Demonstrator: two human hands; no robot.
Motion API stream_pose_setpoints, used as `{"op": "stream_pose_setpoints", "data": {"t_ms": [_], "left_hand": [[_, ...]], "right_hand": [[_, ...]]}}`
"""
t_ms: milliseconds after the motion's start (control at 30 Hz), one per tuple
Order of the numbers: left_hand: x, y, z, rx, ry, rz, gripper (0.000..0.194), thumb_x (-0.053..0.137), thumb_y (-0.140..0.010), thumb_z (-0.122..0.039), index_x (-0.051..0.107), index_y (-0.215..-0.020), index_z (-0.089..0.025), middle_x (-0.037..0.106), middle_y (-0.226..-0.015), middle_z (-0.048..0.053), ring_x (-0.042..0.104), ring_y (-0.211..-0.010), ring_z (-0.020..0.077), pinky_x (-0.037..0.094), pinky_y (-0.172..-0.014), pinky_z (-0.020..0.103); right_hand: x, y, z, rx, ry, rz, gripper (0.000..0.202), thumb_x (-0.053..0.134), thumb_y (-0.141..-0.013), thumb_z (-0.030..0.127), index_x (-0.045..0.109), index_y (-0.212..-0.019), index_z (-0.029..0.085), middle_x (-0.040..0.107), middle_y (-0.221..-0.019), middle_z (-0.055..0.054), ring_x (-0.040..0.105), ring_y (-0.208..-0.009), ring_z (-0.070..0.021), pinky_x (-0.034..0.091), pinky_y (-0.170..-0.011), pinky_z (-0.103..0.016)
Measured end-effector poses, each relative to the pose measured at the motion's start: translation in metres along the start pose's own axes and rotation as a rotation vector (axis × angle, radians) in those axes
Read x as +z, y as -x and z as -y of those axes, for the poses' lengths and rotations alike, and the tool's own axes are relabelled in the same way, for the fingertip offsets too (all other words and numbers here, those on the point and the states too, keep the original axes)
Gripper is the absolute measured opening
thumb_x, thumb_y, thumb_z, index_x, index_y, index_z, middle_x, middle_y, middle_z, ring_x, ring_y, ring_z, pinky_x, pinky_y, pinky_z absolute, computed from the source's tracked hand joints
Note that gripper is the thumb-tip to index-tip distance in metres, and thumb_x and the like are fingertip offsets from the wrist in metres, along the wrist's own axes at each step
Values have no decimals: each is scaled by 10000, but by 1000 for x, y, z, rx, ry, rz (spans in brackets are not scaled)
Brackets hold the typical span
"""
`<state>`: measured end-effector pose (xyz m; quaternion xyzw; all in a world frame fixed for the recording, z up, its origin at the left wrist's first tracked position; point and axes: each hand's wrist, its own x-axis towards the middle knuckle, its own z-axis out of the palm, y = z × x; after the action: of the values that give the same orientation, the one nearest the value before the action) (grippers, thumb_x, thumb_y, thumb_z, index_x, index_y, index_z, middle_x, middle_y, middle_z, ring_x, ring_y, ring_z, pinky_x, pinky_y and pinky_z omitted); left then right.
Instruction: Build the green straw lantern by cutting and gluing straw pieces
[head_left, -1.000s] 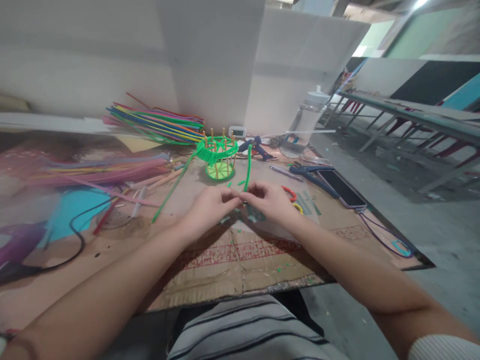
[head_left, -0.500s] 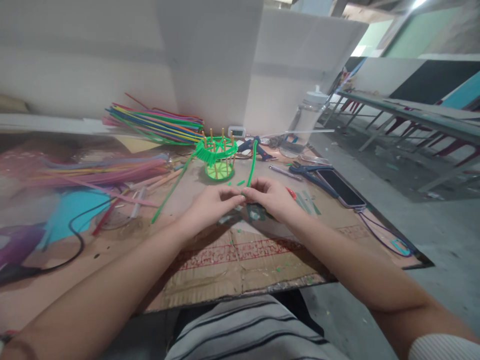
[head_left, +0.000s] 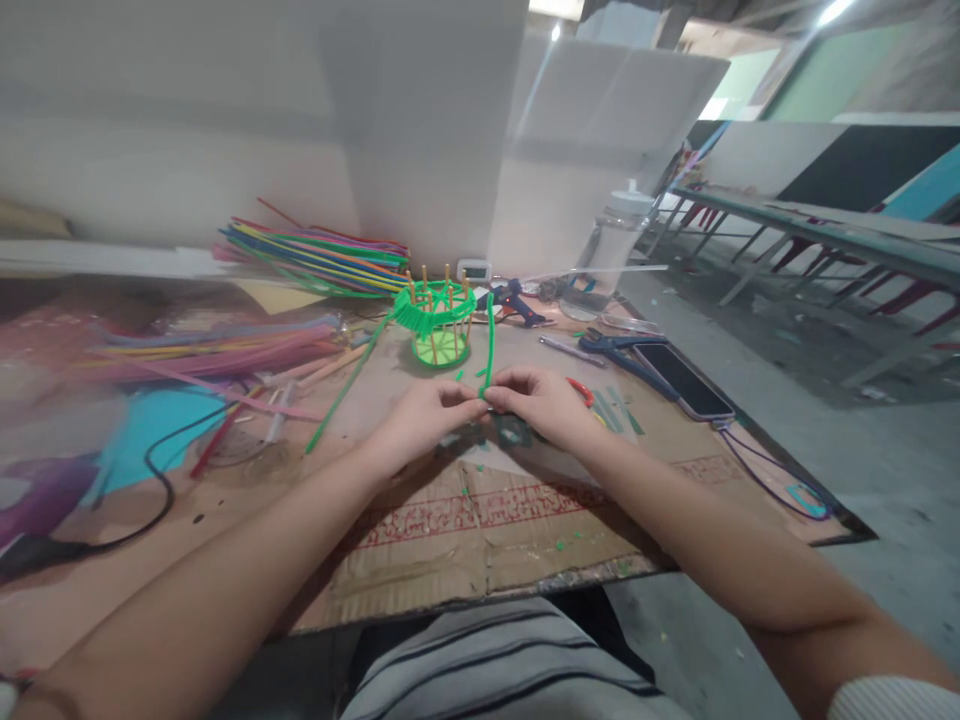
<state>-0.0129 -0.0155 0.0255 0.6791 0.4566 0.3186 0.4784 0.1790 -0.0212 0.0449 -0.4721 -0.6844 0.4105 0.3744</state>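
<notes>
A short green pipe cleaner [head_left: 491, 340] stands up from between my fingertips, its lower end bent into a small curl. My left hand [head_left: 431, 415] pinches that lower end from the left. From the other side, my right hand [head_left: 532, 400] has thumb and forefinger closed on it too, and the fingertips of both hands nearly meet. Just behind them is a small round frame [head_left: 440, 345] with a light green base and upright wooden sticks. Green pipe cleaner is wound around its upper part, and one long tail [head_left: 341, 400] trails down to the left.
Bundled colored pipe cleaners [head_left: 315, 255] lie at the back left. A glue gun [head_left: 517, 303], water bottle [head_left: 607, 250], pliers [head_left: 626, 355] and phone [head_left: 686, 380] are behind and to the right. Red-handled scissors [head_left: 580, 390] lie partly behind my right hand. A black cable [head_left: 161, 470] curves at left.
The upright pipe cleaner has shifted slightly left and stands straighter, and a curl now shows at its lower end. Both hands keep pinching it. The view has shifted a little.
</notes>
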Motion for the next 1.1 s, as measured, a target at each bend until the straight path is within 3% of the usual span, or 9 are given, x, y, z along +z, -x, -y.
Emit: {"op": "stream_pose_setpoints", "data": {"t_ms": [367, 700, 933, 1100], "left_hand": [[3, 2, 0, 3, -7, -6, 329, 676, -791, -455, 780, -867, -152, 766, -828, 74, 660, -732, 197, 461, -665, 286], [3, 7, -11, 101, 19, 29, 188, 685, -781, -318, 754, -875, -170, 760, -874, 58, 670, -796, 207, 502, -742, 315], [4, 5, -11, 145, 1, 24, 331, 590, -874, -443, 742, -877, -149, 756, -878, 69, 666, -802, 201, 500, -737, 303], [3, 4, -10, 113, 15, -9, 306, 633, -843, -433, 758, -897, -158, 764, -870, 60, 668, -771, 188, 488, -693, 277]], "right_hand": [[6, 3, -3, -37, 31, -51, 162, 692, -782, 337, 655, -733, 187, 669, -706, 6, 584, -654, -134, 454, -632, -270], [7, 0, -7, 152, -318, -54, 274, 772, -717, 424, 652, -761, 182, 640, -668, 7, 571, -596, -114, 440, -577, -251], [7, -1, -9, 141, -377, -33, 290, 795, -694, 429, 662, -750, 177, 672, -693, -7, 602, -649, -120, 465, -663, -266], [7, -1, -6, 135, -347, -28, 273, 788, -690, 428, 662, -712, 187, 647, -678, 6, 574, -636, -114, 446, -644, -262]]}}
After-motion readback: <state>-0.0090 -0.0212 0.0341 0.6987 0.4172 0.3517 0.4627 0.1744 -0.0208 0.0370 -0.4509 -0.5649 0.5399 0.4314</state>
